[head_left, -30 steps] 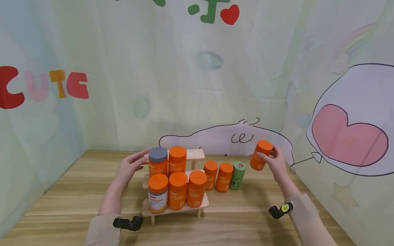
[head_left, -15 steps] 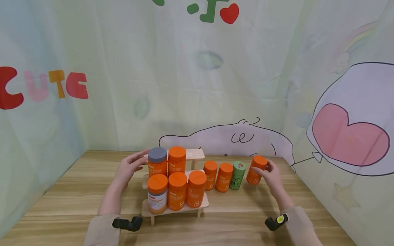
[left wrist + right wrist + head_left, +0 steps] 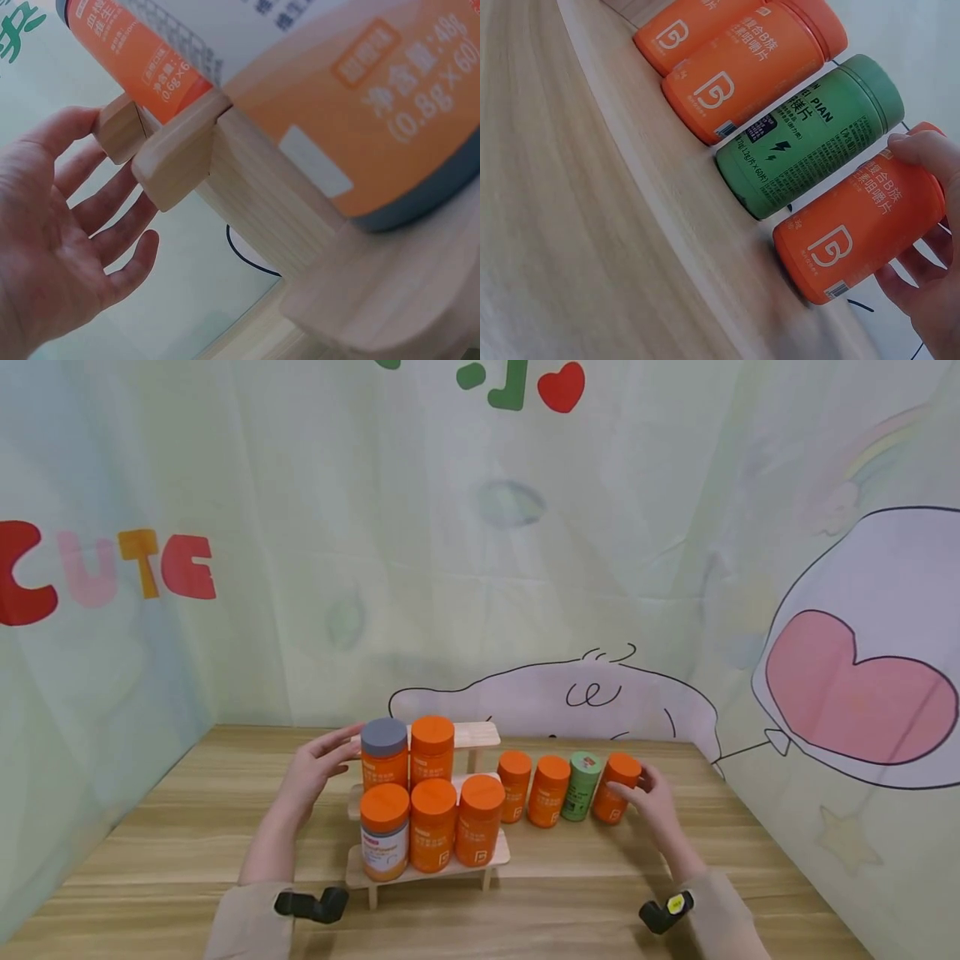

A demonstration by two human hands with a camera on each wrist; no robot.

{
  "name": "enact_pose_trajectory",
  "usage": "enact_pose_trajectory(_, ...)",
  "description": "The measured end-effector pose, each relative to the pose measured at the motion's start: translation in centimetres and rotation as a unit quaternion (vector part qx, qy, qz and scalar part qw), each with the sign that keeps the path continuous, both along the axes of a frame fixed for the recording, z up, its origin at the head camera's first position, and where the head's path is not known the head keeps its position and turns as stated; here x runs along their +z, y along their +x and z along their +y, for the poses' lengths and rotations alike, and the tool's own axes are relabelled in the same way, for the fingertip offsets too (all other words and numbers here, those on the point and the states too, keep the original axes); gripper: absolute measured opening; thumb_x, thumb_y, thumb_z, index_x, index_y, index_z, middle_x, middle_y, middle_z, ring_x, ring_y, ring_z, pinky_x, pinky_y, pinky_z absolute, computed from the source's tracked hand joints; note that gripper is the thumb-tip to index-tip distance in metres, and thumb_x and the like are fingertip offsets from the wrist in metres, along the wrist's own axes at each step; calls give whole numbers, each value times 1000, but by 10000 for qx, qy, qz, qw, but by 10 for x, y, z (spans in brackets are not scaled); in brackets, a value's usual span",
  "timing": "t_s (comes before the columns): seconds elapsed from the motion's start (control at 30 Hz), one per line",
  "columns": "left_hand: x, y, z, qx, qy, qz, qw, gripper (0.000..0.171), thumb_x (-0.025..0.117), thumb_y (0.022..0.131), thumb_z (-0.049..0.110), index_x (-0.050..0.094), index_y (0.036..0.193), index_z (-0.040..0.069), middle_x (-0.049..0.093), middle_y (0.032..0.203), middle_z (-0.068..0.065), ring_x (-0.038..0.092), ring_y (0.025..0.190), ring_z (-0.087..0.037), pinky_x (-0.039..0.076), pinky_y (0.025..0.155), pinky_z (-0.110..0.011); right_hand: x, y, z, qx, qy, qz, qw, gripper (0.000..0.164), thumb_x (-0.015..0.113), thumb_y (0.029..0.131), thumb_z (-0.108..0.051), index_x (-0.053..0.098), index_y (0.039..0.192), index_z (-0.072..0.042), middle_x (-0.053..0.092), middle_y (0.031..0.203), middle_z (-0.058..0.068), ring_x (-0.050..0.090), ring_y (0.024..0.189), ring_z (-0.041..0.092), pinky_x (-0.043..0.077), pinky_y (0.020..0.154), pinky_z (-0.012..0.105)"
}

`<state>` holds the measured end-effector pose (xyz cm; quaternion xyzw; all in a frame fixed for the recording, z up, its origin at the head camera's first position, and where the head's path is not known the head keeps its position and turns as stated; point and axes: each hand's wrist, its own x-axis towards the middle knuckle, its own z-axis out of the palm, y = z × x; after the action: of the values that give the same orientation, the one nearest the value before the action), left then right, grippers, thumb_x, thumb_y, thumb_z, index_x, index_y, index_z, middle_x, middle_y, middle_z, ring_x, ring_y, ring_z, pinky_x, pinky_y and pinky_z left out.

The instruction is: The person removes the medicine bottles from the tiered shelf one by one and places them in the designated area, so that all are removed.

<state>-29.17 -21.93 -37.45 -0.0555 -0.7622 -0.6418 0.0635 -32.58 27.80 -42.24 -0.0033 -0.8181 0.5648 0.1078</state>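
Right grip [image 3: 655, 789]: holding 1 orange bottle [image 3: 613, 797] | left grip [image 3: 318, 770]: relaxed | rack bottles [image 3: 432, 828]: 5 | other table bottles [image 3: 548, 797]: 3

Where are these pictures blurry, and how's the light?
Head view: lighting is soft and even, but small print on the orange jar held in the right hand is unreadable. Left wrist view: rather dim, and the wooden rack's near end is blurred. Right wrist view: the tabletop at lower left is soft, while that jar's B logo reads clearly.
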Motion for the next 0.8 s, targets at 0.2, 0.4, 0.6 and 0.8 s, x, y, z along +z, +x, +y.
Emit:
enact_pose_trajectory(0.2, 0, -1, 0, -22, 32, -12, 10000, 60, 57, 98, 38, 45, 146, 3, 59, 104, 31, 60, 94, 7, 45, 93, -26, -2, 0, 0, 45, 22, -21, 10000, 64, 68, 91, -18, 38, 143, 4, 44, 145, 25, 41, 135, 37, 36, 110, 46)
enact_pose_trajectory(0.4, -1, -2, 0, -14, 36, -56, 10000, 60, 57, 98, 39, 45, 146, 5, 60, 109, 28, 59, 95, 7, 44, 96, -31, -3, 1, 0, 100, 16, -76, 9999, 64, 69, 90, -16, 37, 143, 4, 44, 144, 26, 41, 134, 37, 35, 110, 48)
enact_pose_trajectory(0.6, -1, -3, 0, -11, 62, -69, 10000, 60, 57, 98, 39, 45, 146, 5, 59, 106, 29, 59, 95, 7, 43, 98, -32, 2, 3, 1, 195, -53, -150, 9997, 74, 70, 89, -16, 30, 148, 2, 37, 150, 25, 34, 138, 37, 31, 113, 51)
enact_pose_trajectory(0.8, -2, -3, -1, -33, 42, -55, 10000, 60, 57, 98, 39, 45, 146, 5, 58, 106, 31, 59, 95, 7, 44, 95, -29, 16, -1, -3, 50, -165, 237, 9996, 63, 69, 91, -14, 38, 144, 0, 45, 146, 19, 43, 127, 20, 39, 96, 19)
